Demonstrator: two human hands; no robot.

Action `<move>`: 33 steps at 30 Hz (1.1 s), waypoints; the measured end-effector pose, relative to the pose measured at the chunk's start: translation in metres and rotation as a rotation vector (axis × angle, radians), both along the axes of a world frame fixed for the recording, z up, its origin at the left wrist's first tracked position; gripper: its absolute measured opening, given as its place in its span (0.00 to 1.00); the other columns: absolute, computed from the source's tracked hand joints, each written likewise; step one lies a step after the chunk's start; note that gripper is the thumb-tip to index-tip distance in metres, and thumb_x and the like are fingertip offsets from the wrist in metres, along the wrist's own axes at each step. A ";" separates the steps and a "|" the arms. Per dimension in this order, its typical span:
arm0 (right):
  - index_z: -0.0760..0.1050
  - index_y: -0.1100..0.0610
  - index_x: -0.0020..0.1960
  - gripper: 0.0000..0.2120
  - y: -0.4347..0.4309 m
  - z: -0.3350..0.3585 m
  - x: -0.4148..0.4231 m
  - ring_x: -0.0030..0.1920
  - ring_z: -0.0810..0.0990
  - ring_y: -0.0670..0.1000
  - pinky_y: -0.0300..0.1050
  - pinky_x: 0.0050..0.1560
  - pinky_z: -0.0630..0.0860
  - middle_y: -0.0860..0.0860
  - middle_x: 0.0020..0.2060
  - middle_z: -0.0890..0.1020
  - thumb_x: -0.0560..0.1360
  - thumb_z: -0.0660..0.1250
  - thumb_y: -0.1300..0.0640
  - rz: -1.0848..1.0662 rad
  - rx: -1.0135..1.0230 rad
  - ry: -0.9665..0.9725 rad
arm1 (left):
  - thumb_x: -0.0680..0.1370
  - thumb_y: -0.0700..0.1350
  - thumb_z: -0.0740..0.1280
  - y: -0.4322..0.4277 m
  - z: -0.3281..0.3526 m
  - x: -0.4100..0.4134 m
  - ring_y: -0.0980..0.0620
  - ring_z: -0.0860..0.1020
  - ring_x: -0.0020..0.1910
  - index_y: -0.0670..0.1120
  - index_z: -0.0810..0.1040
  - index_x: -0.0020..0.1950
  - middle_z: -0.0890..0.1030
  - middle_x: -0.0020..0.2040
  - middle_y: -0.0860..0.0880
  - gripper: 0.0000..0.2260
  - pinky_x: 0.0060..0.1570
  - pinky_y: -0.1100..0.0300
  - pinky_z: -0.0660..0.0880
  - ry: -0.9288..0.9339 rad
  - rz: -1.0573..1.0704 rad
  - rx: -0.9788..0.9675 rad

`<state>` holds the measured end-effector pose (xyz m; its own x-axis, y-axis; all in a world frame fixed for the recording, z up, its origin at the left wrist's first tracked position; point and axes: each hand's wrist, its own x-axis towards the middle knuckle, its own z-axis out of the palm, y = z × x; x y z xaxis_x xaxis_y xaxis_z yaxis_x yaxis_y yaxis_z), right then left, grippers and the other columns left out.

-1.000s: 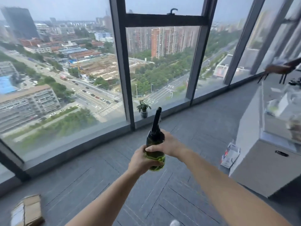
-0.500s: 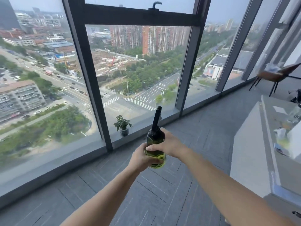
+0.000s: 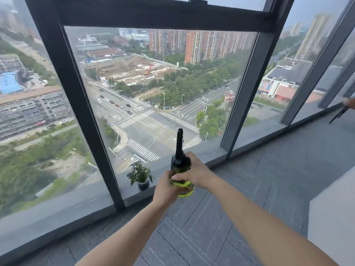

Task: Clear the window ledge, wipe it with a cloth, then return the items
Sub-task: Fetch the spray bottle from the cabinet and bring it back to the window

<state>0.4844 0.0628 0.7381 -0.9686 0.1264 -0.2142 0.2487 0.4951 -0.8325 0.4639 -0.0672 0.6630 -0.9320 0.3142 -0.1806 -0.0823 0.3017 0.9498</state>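
Both hands clamped on bottle (image 3: 181,169): left hand (image 3: 166,189) low, right hand (image 3: 194,172) high. Plant (image 3: 140,174) sits on ledge (image 3: 76,206), frame centre. Clearing unfinished; wiping, return pending.

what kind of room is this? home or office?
Probably a high-rise office or similar commercial floor, though I can't be sure. Floor-to-ceiling glass in dark window frames overlooks a street intersection far below, grey carpet tiles cover the floor, and one potted plant stands on the low window ledge.
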 end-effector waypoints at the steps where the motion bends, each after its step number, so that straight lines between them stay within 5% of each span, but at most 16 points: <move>1: 0.67 0.50 0.60 0.30 0.011 -0.003 -0.021 0.58 0.77 0.52 0.50 0.60 0.75 0.49 0.56 0.79 0.65 0.79 0.54 0.006 -0.006 -0.005 | 0.56 0.49 0.80 0.012 -0.002 -0.017 0.56 0.83 0.46 0.51 0.76 0.56 0.84 0.46 0.54 0.30 0.47 0.50 0.81 -0.001 0.024 -0.009; 6: 0.67 0.52 0.61 0.30 0.069 -0.023 -0.123 0.57 0.78 0.53 0.51 0.61 0.75 0.50 0.55 0.79 0.66 0.79 0.58 0.099 -0.014 -0.049 | 0.55 0.53 0.79 0.073 -0.017 -0.102 0.57 0.82 0.44 0.51 0.77 0.54 0.83 0.46 0.56 0.29 0.45 0.50 0.80 0.003 0.140 -0.066; 12: 0.68 0.52 0.59 0.29 0.128 -0.060 -0.241 0.57 0.79 0.52 0.54 0.62 0.75 0.49 0.52 0.80 0.64 0.79 0.59 0.288 -0.004 -0.101 | 0.58 0.48 0.81 0.140 -0.051 -0.192 0.57 0.81 0.44 0.51 0.78 0.52 0.83 0.45 0.56 0.24 0.46 0.50 0.80 -0.035 0.374 -0.038; 18: 0.69 0.50 0.59 0.29 0.158 -0.103 -0.339 0.55 0.81 0.53 0.54 0.60 0.77 0.48 0.50 0.82 0.63 0.79 0.59 0.447 0.019 -0.117 | 0.63 0.43 0.82 0.177 -0.088 -0.271 0.64 0.78 0.42 0.51 0.75 0.51 0.80 0.43 0.59 0.22 0.34 0.70 0.73 -0.093 0.518 -0.008; 24: 0.71 0.49 0.60 0.28 0.167 -0.184 -0.401 0.53 0.80 0.50 0.44 0.55 0.78 0.46 0.50 0.82 0.64 0.78 0.59 0.504 0.002 -0.136 | 0.57 0.53 0.78 0.186 -0.185 -0.335 0.55 0.81 0.47 0.59 0.76 0.49 0.82 0.46 0.56 0.23 0.45 0.52 0.81 -0.119 0.600 -0.077; 27: 0.71 0.48 0.57 0.26 0.167 -0.244 -0.421 0.46 0.78 0.37 0.25 0.44 0.71 0.40 0.46 0.80 0.65 0.79 0.62 0.493 -0.005 -0.133 | 0.59 0.52 0.76 0.185 -0.247 -0.358 0.57 0.80 0.48 0.62 0.75 0.53 0.80 0.51 0.56 0.24 0.46 0.54 0.80 -0.118 0.602 -0.098; 33: 0.71 0.46 0.58 0.26 0.159 -0.403 -0.449 0.49 0.79 0.36 0.28 0.44 0.70 0.41 0.48 0.81 0.66 0.78 0.60 0.436 -0.053 -0.136 | 0.61 0.51 0.72 0.177 -0.385 -0.392 0.59 0.80 0.47 0.60 0.77 0.53 0.82 0.48 0.57 0.21 0.45 0.60 0.78 -0.131 0.605 -0.105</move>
